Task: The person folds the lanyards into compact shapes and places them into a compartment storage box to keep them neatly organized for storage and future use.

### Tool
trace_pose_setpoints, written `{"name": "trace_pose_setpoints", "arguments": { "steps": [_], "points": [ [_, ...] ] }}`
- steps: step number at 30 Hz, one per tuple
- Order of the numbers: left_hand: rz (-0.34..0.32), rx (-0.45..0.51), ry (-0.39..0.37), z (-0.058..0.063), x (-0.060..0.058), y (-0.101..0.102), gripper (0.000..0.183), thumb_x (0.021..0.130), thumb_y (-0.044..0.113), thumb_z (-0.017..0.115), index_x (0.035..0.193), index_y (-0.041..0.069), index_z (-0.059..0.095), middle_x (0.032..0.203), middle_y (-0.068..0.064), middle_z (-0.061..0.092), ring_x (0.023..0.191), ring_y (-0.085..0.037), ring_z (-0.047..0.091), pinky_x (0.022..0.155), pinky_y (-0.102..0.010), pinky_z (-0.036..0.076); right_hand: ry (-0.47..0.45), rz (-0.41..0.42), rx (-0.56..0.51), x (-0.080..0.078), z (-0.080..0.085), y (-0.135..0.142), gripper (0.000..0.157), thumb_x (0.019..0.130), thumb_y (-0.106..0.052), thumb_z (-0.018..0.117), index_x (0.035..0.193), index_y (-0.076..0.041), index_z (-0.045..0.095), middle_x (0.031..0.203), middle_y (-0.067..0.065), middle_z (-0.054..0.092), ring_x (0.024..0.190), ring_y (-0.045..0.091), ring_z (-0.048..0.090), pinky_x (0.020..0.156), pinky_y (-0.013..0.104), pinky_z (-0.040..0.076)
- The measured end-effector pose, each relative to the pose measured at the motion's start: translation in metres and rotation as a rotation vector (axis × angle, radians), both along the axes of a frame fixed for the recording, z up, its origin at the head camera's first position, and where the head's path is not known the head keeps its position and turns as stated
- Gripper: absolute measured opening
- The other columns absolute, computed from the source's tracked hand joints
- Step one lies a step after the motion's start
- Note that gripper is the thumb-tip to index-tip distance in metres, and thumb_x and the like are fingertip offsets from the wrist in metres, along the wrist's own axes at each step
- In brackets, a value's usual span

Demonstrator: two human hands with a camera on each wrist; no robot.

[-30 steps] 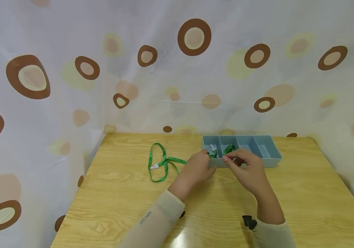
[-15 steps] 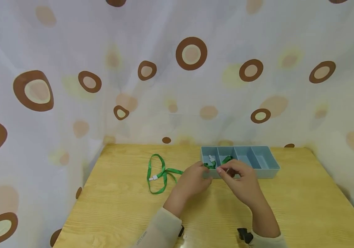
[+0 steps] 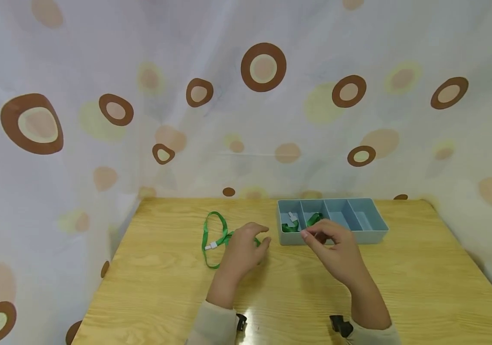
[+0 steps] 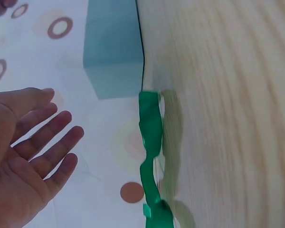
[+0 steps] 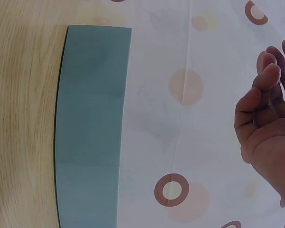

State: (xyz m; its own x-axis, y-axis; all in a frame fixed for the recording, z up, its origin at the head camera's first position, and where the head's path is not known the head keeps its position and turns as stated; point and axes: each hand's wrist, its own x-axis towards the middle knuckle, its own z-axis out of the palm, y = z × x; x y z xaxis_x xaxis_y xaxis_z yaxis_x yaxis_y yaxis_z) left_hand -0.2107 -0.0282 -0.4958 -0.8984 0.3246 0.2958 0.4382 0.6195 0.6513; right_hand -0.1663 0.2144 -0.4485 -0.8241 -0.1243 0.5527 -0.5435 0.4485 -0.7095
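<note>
My left hand (image 3: 243, 251) hovers over a green lanyard (image 3: 206, 230) with a white clip that lies looped on the table. Its fingers are spread and relaxed, with nothing held, as the left wrist view of the hand (image 4: 23, 156) confirms. Part of the lanyard (image 4: 151, 128) is hidden behind the hand in the head view. Loosely bent, the fingers of my right hand (image 3: 336, 249) hang at the front edge of a blue-grey divided box (image 3: 289, 238); I see nothing between them. One green lanyard (image 3: 290, 228) lies in the leftmost compartment. Another green lanyard (image 3: 314, 219) shows in the second.
Two compartments on the box's right side show bare floors (image 3: 367, 218). The box stands near the back edge of the wooden table (image 3: 164, 297). A patterned white curtain (image 3: 297, 115) hangs behind and along both sides.
My left hand has withdrawn from the box's leftmost compartment and moved left over the lanyard on the table, leaving a lanyard in that compartment. The right hand has stayed nearly still.
</note>
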Motion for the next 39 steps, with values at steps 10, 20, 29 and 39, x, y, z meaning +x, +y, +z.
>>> {"name": "trace_pose_setpoints", "arguments": {
  "steps": [10,20,29,39],
  "points": [
    [0.112,0.114,-0.089,0.007,-0.002,-0.042,0.024,0.103,0.016,0.071,0.124,0.004,0.074,0.123,-0.012,0.072,0.116,-0.033,0.069,0.094,-0.046,0.062,0.005,-0.066,0.017,0.001,0.004,0.008,0.023,0.094,0.001,0.078,0.097,-0.021,0.081,0.086,-0.004,0.072,0.074,0.007,0.061,0.073,0.015,0.051],
    [0.396,-0.096,-0.187,-0.008,-0.007,-0.083,0.027,0.087,-0.002,0.071,0.114,-0.005,0.071,0.107,-0.020,0.071,0.070,-0.021,0.053,0.053,-0.027,0.043,0.009,-0.088,0.038,0.005,0.009,0.013,0.023,0.094,0.001,0.079,0.096,-0.022,0.081,0.085,-0.006,0.072,0.074,0.005,0.062,0.074,0.013,0.051],
    [0.415,-0.133,-0.375,-0.007,-0.010,-0.093,0.047,0.076,-0.008,0.073,0.123,-0.010,0.065,0.107,-0.024,0.071,0.076,-0.028,0.062,0.055,-0.030,0.051,0.028,-0.067,0.005,0.004,0.007,0.011,0.025,0.092,0.004,0.078,0.096,-0.021,0.081,0.084,-0.003,0.073,0.074,0.006,0.061,0.073,0.014,0.050],
    [0.431,-0.196,-0.415,-0.013,-0.012,-0.096,0.020,0.079,0.000,0.078,0.098,0.002,0.074,0.095,-0.012,0.073,0.074,-0.025,0.062,0.060,-0.036,0.051,0.036,-0.038,-0.026,0.006,0.011,0.010,0.025,0.092,0.007,0.077,0.095,-0.017,0.081,0.084,-0.003,0.073,0.074,0.006,0.061,0.073,0.014,0.051]
  ]
}}
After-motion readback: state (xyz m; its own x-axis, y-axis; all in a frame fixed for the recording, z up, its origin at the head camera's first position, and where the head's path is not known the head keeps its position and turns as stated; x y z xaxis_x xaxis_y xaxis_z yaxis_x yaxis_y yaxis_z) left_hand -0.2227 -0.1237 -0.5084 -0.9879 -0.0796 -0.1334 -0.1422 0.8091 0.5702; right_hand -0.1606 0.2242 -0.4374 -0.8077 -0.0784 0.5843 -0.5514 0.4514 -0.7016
